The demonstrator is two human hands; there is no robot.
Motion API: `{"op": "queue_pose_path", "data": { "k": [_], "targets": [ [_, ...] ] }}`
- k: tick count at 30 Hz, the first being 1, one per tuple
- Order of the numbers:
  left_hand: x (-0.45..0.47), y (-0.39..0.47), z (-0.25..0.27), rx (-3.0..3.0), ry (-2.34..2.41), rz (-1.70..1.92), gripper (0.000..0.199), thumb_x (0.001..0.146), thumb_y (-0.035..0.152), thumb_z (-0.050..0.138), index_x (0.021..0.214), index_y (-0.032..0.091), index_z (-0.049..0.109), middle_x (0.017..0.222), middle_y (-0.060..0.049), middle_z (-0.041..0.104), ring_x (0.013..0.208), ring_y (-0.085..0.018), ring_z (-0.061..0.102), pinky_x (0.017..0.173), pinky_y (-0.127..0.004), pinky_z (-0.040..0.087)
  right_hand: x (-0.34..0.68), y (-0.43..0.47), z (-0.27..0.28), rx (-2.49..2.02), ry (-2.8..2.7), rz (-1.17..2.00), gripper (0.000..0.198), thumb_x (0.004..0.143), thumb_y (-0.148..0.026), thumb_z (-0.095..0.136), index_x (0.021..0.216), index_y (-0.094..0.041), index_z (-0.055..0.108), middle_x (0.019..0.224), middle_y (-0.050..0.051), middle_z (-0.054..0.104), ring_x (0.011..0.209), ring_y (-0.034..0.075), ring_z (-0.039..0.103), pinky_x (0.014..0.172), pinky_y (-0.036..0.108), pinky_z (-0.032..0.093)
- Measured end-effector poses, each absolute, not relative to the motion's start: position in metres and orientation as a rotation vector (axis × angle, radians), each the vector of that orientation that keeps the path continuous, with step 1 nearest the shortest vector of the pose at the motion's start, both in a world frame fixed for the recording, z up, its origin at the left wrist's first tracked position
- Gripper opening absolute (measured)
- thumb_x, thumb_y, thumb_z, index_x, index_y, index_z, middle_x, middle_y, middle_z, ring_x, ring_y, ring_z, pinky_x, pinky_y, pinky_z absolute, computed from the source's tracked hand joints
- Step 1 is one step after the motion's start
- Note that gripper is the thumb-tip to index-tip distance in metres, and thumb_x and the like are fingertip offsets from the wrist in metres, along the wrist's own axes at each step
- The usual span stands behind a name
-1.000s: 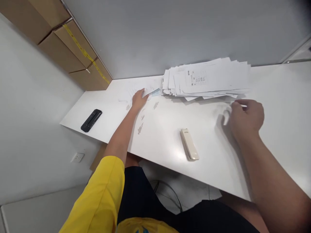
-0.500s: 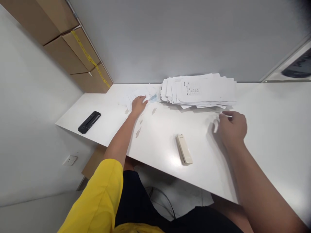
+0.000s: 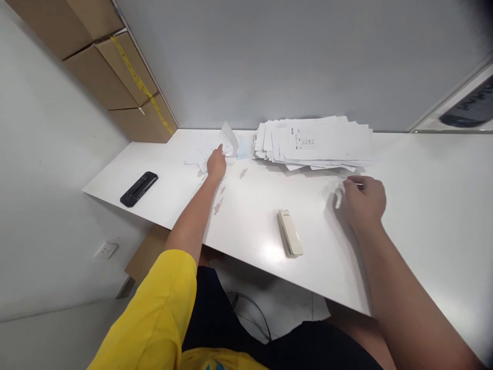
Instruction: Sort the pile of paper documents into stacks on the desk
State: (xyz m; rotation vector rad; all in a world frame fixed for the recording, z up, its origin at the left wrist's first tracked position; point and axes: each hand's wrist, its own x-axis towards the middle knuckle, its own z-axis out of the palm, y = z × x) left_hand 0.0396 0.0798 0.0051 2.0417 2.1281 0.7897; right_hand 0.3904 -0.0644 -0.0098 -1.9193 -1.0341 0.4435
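My left hand [image 3: 216,163] pinches a small sheet of paper [image 3: 230,140], whose edge curls up off the table. Under and around it lie more thin paper slips [image 3: 195,156], with a pale blue piece [image 3: 243,148] just to the right. My right hand [image 3: 364,201] is closed above the table near the front right corner of a thick, uneven stack of printed papers [image 3: 327,140]. A thin whitish bit shows between its fingers, too small to name. A cream stapler-like tool [image 3: 290,233] lies between my two forearms, touched by neither hand.
A long black device with a slot [image 3: 139,189] lies at the left end of the white table [image 3: 246,216]. Cardboard boxes [image 3: 142,121] with yellow tape are stacked at the back left. A grey panel [image 3: 277,61] stands along the rear edge. Dark smudges mark the tabletop.
The paper at my left hand has been lifted and now curls upward, where it lay flat before. My right hand stays closed in nearly the same place. The view has shifted slightly.
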Motion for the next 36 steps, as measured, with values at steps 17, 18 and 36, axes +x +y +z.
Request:
{"op": "queue_pose_path", "data": {
  "k": [17,18,36],
  "targets": [
    [0.064,-0.127,-0.036,2.684,1.438,1.556,0.052,0.102,0.02,0.04,0.152,0.026,0.032,0.129,-0.008,0.067,0.118,-0.02,0.066,0.092,-0.032,0.061,0.356,-0.084,0.01,-1.329,-1.711,0.551,0.041,0.089,-0.055,0.042,0.08,-0.025,0.069,0.096,0.014,0.07,0.105,0.035,0.059,0.103,0.057,0.035],
    [0.067,-0.137,-0.037,2.775,1.392,1.531,0.056,0.101,0.015,0.04,0.154,0.025,0.028,0.13,-0.009,0.066,0.118,-0.019,0.066,0.092,-0.031,0.061,0.349,-0.089,0.013,-1.239,-1.759,0.641,0.047,0.09,-0.06,0.039,0.082,-0.026,0.071,0.097,0.013,0.071,0.108,0.035,0.059,0.106,0.057,0.033],
    [0.083,-0.146,-0.016,2.966,1.385,0.981,0.05,0.093,0.002,0.039,0.142,0.011,0.046,0.094,-0.009,0.073,0.09,-0.02,0.073,0.09,-0.038,0.058,0.286,-0.056,0.007,-1.279,-1.446,1.332,0.046,0.064,-0.036,0.075,0.106,-0.02,0.066,0.079,0.004,0.069,0.069,0.018,0.062,0.064,0.031,0.051]
  ]
}}
